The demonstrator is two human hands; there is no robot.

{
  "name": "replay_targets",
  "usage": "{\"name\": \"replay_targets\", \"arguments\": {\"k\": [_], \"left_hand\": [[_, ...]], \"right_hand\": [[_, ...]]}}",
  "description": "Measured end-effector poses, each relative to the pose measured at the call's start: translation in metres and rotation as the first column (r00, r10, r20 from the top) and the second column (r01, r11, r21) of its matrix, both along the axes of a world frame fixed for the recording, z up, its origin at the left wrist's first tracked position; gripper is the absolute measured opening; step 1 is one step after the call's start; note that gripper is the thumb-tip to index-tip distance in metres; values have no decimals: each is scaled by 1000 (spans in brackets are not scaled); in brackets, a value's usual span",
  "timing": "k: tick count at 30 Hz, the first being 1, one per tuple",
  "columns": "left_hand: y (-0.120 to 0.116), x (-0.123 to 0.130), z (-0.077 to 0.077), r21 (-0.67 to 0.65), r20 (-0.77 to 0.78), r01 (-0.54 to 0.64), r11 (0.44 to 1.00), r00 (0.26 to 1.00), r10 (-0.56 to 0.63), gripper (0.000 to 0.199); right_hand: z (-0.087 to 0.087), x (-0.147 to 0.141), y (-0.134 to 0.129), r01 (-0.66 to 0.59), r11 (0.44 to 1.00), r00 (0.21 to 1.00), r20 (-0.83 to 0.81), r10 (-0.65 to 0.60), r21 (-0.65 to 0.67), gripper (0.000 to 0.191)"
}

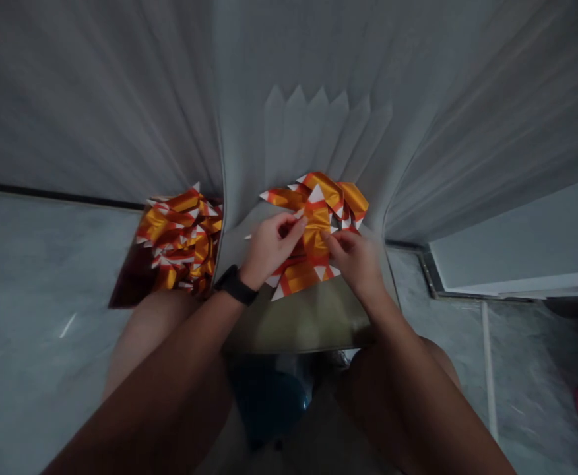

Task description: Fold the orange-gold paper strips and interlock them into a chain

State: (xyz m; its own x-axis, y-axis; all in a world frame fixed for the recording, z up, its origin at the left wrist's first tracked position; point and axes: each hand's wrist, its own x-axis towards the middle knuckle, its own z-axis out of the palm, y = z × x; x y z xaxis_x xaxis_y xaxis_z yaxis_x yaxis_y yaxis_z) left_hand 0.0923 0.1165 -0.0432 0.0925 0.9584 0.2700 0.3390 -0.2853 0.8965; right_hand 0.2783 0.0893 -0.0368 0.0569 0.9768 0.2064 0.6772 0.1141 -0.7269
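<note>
The left hand (pixel 269 249) and right hand (pixel 353 260) each pinch narrowly at a folded orange-and-gold paper piece (pixel 313 227), held above a flat board (pixel 309 323) on the person's lap. A heap of similar folded pieces (pixel 180 241) already fills a dark box (pixel 129 287) to the left. Fingers hide the paper's middle, and grey cloth (pixel 96 99) covers the box's far side.

Two hands (pixel 272 251) and one black wristband (pixel 236 285) are visible. One folded gold-and-orange paper assembly (pixel 313 224) occupies center frame; one heap of folded paper pieces (pixel 180 241), too many to count, occupies center left.
</note>
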Motion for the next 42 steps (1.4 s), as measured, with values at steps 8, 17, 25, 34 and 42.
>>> {"name": "replay_targets", "arguments": {"k": [8,17,25,34,42], "left_hand": [[-9,8,-11,-57,-64,159,986,985,-162,35],[4,-6,-4,-100,-67,301,948,949,-308,36],[6,-6,-6,-122,4,189,974,982,-190,41],[-5,7,-14,-161,-30,226,961,972,-233,42],[3,-5,-6,-248,2,349,904,933,-359,38]], "right_hand": [[10,1,-1,83,995,990,108,-89,54,51],[10,11,8,21,996,999,-42,-25,-82,51],[11,6,0,-3,995,996,-86,-5,-103,41],[6,6,2,24,996,1000,4,-24,-85,38],[11,19,6,-115,971,976,-206,71,-210,53]]}}
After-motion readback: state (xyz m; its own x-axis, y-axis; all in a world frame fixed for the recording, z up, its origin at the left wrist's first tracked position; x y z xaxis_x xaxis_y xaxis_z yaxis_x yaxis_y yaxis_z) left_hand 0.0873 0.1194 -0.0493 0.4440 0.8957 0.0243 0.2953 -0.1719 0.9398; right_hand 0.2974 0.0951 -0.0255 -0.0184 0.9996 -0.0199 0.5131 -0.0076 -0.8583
